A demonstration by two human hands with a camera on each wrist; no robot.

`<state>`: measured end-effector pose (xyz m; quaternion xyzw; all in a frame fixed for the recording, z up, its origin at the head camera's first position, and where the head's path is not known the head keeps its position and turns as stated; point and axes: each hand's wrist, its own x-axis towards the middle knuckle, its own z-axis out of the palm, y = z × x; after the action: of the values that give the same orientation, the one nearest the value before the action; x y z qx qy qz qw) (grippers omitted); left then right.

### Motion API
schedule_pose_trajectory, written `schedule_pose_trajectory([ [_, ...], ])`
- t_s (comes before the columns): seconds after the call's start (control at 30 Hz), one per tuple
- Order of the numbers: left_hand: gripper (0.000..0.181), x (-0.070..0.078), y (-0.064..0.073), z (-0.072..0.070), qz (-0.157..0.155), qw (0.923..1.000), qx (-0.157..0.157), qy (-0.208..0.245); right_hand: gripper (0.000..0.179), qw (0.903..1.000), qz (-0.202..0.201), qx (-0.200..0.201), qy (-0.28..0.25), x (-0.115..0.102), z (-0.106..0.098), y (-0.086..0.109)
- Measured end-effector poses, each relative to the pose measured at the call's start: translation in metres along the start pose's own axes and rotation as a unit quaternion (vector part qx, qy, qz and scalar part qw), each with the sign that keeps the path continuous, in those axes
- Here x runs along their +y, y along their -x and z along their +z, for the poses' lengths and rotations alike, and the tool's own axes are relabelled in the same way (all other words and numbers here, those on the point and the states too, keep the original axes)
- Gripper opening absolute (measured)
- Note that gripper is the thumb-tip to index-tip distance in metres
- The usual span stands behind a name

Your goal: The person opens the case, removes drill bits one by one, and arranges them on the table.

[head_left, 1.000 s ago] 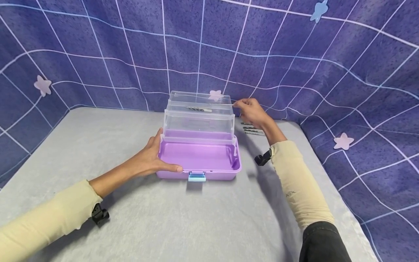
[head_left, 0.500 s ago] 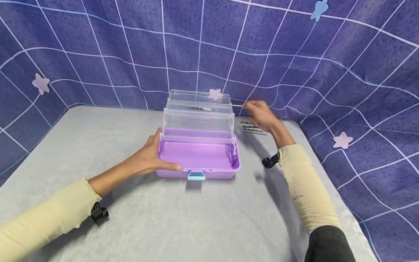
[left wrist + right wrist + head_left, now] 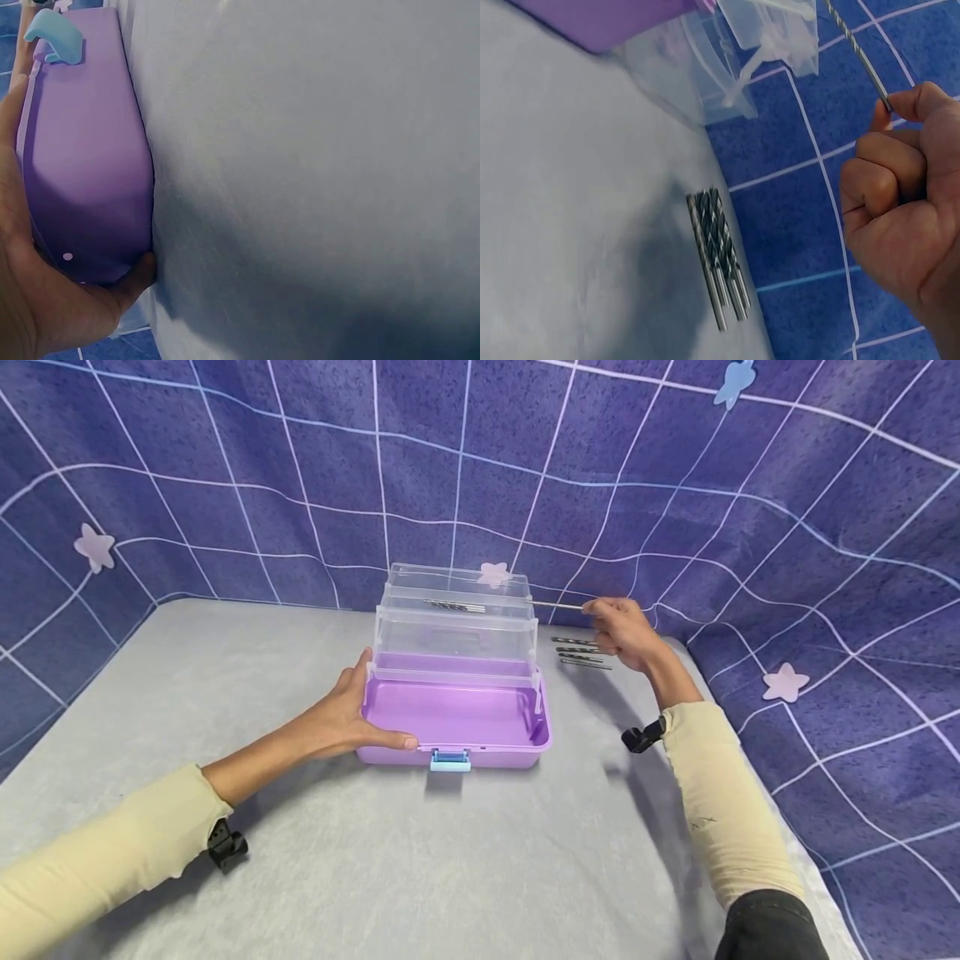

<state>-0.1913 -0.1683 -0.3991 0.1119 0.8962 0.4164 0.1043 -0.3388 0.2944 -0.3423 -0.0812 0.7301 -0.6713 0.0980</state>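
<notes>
A purple toolbox point(image 3: 450, 757) stands open on the table, its clear stepped trays raised at the back. My left hand point(image 3: 341, 718) grips its left front corner, thumb along the front rim; in the left wrist view, a finger point(image 3: 136, 279) wraps the box's lower side. My right hand point(image 3: 624, 628) pinches a thin drill bit point(image 3: 557, 604) by its shank end, its other end pointing left at the top tray's right edge. Several drill bits point(image 3: 456, 607) lie in an upper clear tray point(image 3: 397, 596). More drill bits point(image 3: 718, 251) lie on the table below my right hand.
The grey table point(image 3: 480, 860) is backed by a blue-purple cloth point(image 3: 300, 460) with grid lines and stars, which also rises along both sides. A light blue latch point(image 3: 450, 762) hangs at the toolbox front.
My right hand has moved to the right and slightly down with the drill bit, drawing away from the upper tray. The left hand and the toolbox stay in place.
</notes>
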Motion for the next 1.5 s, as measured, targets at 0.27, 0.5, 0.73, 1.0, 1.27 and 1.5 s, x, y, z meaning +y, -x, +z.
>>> schedule_pose_trajectory([
  [0.27, 0.172, 0.0, 0.0, -0.001, -0.003, 0.9999, 0.0, -0.014, 0.027, 0.9997, 0.003, 0.019, -0.014, 0.005, -0.02, 0.012],
  [0.5, 0.172, 0.001, 0.002, -0.002, -0.01, 0.9997, -0.004, -0.02, 0.03, 0.9992, 0.021, 0.023, -0.024, 0.019, -0.035, 0.022],
  [0.73, 0.172, 0.001, 0.002, -0.001, -0.009, 0.9997, -0.003, -0.023, 0.033, 0.9987, 0.046, 0.019, 0.003, 0.036, -0.05, 0.031],
  [1.0, 0.172, 0.001, 0.002, -0.002, -0.01, 0.9997, 0.0, -0.025, 0.03, 0.9944, 0.085, -0.004, 0.062, 0.057, -0.062, 0.035],
  [1.27, 0.172, 0.0, 0.003, -0.001, -0.01, 0.9995, 0.001, -0.031, 0.025, 0.9835, 0.133, -0.032, 0.118, 0.075, -0.069, 0.037],
  [1.5, 0.172, 0.0, 0.003, -0.002, -0.009, 0.9996, 0.001, -0.028, 0.015, 0.9791, 0.148, -0.031, 0.137, 0.078, -0.073, 0.038],
])
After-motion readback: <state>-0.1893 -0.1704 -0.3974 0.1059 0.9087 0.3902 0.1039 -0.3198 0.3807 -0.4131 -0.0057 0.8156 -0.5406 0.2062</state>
